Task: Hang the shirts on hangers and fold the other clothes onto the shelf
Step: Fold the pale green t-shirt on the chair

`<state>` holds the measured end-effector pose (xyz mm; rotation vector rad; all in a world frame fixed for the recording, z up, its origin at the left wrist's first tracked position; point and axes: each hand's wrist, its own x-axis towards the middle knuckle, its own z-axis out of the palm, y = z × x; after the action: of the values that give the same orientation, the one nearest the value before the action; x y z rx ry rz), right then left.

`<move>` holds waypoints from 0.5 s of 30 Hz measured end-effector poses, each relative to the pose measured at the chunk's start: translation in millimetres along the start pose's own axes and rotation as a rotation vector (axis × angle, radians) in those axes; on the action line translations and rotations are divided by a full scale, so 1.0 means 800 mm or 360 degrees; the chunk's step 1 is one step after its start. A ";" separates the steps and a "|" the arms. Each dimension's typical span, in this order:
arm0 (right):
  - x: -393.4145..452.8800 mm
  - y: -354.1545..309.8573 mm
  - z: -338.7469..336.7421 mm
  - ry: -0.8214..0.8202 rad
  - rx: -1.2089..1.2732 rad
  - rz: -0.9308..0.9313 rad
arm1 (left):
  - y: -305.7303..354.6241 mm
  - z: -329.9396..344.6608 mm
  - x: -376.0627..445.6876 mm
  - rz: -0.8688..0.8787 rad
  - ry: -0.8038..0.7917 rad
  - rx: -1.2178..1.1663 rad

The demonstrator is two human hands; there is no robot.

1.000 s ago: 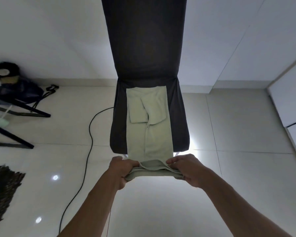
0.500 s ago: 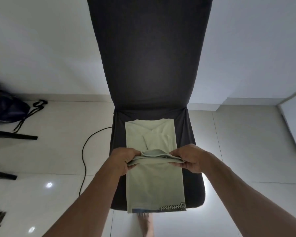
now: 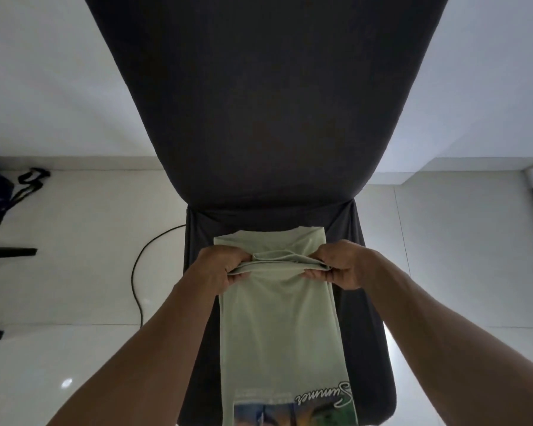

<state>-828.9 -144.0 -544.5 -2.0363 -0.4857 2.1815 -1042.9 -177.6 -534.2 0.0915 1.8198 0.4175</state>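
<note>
White floor tiles (image 3: 74, 272) and a pale wall surround a dark covered chair (image 3: 271, 124), on whose seat a light green shirt (image 3: 280, 333) lies lengthwise, narrowed into a long strip with a printed picture and script lettering at its near end. Both hands grip a folded edge of the shirt near the chair's back: the left hand (image 3: 219, 269) pinches the fold's left end between thumb and curled fingers, and the right hand (image 3: 342, 265) pinches the right end likewise. A black cable (image 3: 139, 272) curls on the floor left of the chair.
</note>
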 end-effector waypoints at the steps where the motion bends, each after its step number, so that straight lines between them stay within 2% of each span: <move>1: 0.005 -0.004 0.001 0.0002 0.0002 0.0005 | 0.004 0.001 0.004 -0.0002 0.0003 -0.0002; 4: 0.018 -0.016 0.006 0.0040 0.0003 0.0014 | 0.013 0.004 0.018 0.0043 0.0000 -0.0035; 7: 0.024 -0.018 0.006 0.0046 0.0115 -0.0003 | 0.016 0.004 0.019 0.0045 0.0011 -0.0241; 9: 0.024 -0.014 0.003 0.0045 0.0117 0.0024 | 0.008 -0.004 0.017 0.0017 0.0049 -0.0205; 10: 0.023 -0.009 0.001 0.0072 0.0023 0.0006 | 0.001 -0.008 0.017 0.0046 0.0059 -0.0096; 12: 0.022 0.000 -0.004 0.0228 -0.0404 -0.0131 | -0.015 -0.016 0.021 0.0205 0.0095 0.0172; 15: 0.025 0.007 -0.005 0.0466 -0.0957 -0.0445 | -0.027 -0.023 0.029 0.0533 0.0331 0.0468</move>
<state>-825.9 -142.4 -565.4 -2.3161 -1.4176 1.6622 -1063.5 -195.7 -558.6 0.5804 2.0683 0.4007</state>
